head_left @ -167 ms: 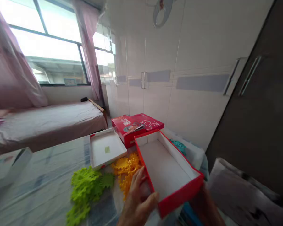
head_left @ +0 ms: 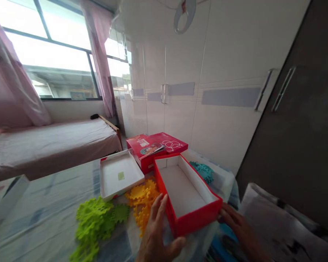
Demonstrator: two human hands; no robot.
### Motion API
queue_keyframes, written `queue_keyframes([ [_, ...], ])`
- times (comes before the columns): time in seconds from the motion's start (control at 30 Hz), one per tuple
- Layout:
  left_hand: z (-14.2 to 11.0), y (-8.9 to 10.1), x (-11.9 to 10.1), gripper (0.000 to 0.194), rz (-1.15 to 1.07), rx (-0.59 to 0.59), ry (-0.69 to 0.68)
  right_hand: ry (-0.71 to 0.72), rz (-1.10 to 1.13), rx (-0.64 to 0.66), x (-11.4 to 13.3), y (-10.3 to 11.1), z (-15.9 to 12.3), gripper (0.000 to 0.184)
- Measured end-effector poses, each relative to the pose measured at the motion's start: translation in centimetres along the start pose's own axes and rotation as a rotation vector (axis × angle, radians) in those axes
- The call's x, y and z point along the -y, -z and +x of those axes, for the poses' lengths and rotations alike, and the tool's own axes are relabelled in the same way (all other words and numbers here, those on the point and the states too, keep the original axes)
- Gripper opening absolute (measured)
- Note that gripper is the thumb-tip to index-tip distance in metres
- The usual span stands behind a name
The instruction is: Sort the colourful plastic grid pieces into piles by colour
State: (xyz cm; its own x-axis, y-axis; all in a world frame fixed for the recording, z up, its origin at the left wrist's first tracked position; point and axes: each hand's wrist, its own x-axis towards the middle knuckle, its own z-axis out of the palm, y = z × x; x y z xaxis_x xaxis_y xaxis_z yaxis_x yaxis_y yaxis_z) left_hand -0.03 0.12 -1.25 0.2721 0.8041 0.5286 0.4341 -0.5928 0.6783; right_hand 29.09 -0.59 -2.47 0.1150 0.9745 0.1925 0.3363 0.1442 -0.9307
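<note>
An open red box with a white inside stands tilted in view, its long side running away from me. My left hand lies along its left wall, fingers stretched against the side and thumb spread apart near the front corner. At the front right corner, the fingers of my right hand are against the box; its thumb is hidden. Orange gear-shaped pieces lie just left of the box. Beyond them is a pile of green gear-shaped pieces. Teal gear-shaped pieces sit behind the box's right wall.
A shallow white lid lies inside-up at the back, beside a closed red box with a leaflet on top. A white box stands far left. Something blue shows under my right hand. Grey-white fabric is at right.
The red box has moved left and away from me, looking lower. My left thumb has come off its front corner. More of my right hand shows now.
</note>
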Motion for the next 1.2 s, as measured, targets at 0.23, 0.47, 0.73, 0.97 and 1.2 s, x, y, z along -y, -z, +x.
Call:
queue_keyframes([
  [0.23, 2.1, 0.6, 0.2, 0.060, 0.530, -0.033, -0.382, 0.113, -0.460, -0.074, 1.1, 4.1, 10.2, 0.055],
  [0.47, 2.5, 0.2, 2.3, 0.059, 0.603, -0.051, -0.563, -0.008, -0.806, 0.061, 0.4, -0.3, 19.3, 0.071],
  [0.73, 2.7, 0.2, 2.6, 0.059, 0.592, -0.037, -0.581, 0.152, -0.748, 0.022, 0.9, -2.7, 20.1, 0.039],
  [0.97, 2.8, 0.2, 2.4, 0.057, 0.571, -0.045, -0.569, 0.127, -0.574, -0.171, 2.7, -1.6, 21.0, 0.037],
  [1.2, 2.7, 0.2, 2.1, 0.055, 0.529, -0.027, -0.532, 0.106, -0.024, 0.078, 10.9, -2.0, 17.9, 0.052],
])
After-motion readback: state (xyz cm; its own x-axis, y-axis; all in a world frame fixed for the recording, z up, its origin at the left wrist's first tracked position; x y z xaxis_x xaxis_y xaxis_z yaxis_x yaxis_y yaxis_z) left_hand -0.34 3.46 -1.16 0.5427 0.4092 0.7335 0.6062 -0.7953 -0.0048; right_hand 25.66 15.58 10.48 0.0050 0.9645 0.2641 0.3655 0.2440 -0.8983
